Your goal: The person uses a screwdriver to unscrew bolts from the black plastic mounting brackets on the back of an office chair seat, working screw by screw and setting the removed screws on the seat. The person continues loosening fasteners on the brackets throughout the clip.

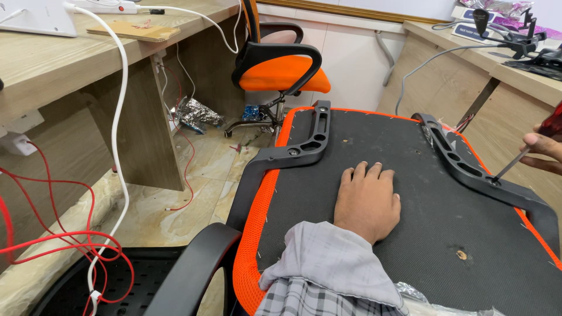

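Note:
An upturned orange chair seat (410,228) with a black fabric underside lies in front of me. My left hand (367,199) rests flat on that fabric, fingers together, holding nothing. My right hand (543,149), at the right edge of the view, grips a screwdriver (515,162) with a dark red handle. Its metal tip sits on a screw in the black right armrest bracket (468,169). A matching black left armrest bracket (293,155) lies along the seat's left side.
A second orange office chair (281,70) stands behind the seat. Wooden desks flank both sides, the left desk (64,64) with white and red cables (70,240) hanging. Foil wrappers (196,114) lie on the marble floor. A black chair part (193,275) sits lower left.

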